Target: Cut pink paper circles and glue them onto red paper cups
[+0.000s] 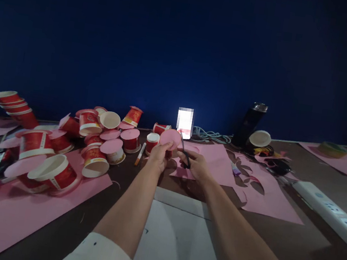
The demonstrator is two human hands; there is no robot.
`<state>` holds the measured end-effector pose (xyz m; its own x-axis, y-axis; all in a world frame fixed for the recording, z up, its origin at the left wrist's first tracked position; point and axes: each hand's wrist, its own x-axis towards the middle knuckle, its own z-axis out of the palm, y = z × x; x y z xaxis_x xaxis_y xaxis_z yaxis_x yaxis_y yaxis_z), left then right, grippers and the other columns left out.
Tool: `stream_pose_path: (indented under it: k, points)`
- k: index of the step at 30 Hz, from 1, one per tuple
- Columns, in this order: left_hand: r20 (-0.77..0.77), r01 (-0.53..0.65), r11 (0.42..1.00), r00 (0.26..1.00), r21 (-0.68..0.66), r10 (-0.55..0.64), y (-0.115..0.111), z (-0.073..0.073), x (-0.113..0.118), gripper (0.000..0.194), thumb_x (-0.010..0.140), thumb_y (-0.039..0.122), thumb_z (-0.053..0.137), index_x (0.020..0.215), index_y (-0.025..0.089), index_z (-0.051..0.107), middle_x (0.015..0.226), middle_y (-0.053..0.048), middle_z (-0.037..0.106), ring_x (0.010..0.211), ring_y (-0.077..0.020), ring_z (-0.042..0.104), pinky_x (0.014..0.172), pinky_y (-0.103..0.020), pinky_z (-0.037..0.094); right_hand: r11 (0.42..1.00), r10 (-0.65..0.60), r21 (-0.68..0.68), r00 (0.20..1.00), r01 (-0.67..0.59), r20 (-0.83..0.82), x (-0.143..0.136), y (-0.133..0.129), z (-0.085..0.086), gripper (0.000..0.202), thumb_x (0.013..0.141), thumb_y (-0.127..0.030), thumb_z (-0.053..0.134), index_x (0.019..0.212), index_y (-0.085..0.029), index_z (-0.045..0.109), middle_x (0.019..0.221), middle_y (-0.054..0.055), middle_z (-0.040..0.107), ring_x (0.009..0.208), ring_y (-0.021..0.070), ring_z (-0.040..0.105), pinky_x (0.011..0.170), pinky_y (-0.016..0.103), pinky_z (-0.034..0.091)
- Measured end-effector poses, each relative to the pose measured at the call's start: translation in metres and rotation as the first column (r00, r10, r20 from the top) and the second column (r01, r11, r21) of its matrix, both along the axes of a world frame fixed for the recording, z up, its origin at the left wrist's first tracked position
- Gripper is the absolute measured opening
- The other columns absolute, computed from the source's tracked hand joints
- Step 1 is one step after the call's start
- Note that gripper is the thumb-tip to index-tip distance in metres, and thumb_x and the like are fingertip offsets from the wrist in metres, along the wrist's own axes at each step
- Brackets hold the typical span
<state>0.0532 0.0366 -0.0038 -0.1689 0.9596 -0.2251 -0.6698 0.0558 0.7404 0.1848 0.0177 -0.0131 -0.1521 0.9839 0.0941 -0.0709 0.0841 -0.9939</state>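
Observation:
My left hand (160, 156) pinches a round pink paper disc (170, 138) between thumb and fingers, its flat face toward me. A little red shows beneath the disc, but what it belongs to is mostly hidden. Dark-handled scissors (185, 155) are gripped in my right hand (198, 166), with the blades pointing up beside the disc's right edge. Just left of my left hand stands a red and white paper cup (152, 143). Under and beyond my right hand lies a pink paper sheet (217, 162).
Several red paper cups (95, 159), some with pink discs, crowd the left side. An orange-and-white marker (140, 154) lies near them. Cut pink paper (275, 204), a dark flask (248, 124) and a white power strip (332, 210) are on the right. A bright phone-like screen (185, 121) stands behind.

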Motion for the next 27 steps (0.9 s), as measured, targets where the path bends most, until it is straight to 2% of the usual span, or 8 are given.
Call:
stream_pose_path:
  k: [7,20,27]
  points:
    - [-0.013,0.008,1.000,1.000,0.021,-0.008,-0.0001,-0.0008,0.0011,0.014,0.063,0.011,0.069,0.073,0.011,0.059,0.058,0.001,0.059,0.045,-0.0058,0.050,0.043,-0.017,0.037,1.000,-0.023,0.001,1.000,0.023,0.019,-0.0012,-0.0015,0.0028,0.051,0.056,-0.050,0.077,0.093,-0.014,0.074,0.071,0.003,0.063,0.061,0.0112,0.052,0.059,0.026,0.046]
    - [-0.010,0.006,1.000,1.000,0.027,-0.005,0.0016,-0.0031,0.0011,0.016,0.064,0.010,0.069,0.076,0.011,0.059,0.061,0.000,0.060,0.047,-0.0060,0.051,0.044,-0.017,0.038,1.000,-0.019,-0.002,1.000,0.019,0.017,-0.0012,-0.0018,0.0028,0.049,0.058,-0.047,0.077,0.095,-0.014,0.073,0.066,0.000,0.059,0.058,0.0093,0.049,0.057,0.025,0.044]
    - [-0.015,0.004,1.000,1.000,0.028,-0.003,0.0025,-0.0050,0.0007,0.020,0.061,0.012,0.071,0.076,0.012,0.058,0.060,0.001,0.059,0.046,-0.0058,0.050,0.043,-0.017,0.037,1.000,-0.030,-0.006,0.999,0.030,0.032,-0.0010,-0.0011,0.0024,0.053,0.057,-0.049,0.077,0.098,-0.015,0.073,0.070,0.002,0.062,0.059,0.0109,0.051,0.058,0.026,0.045]
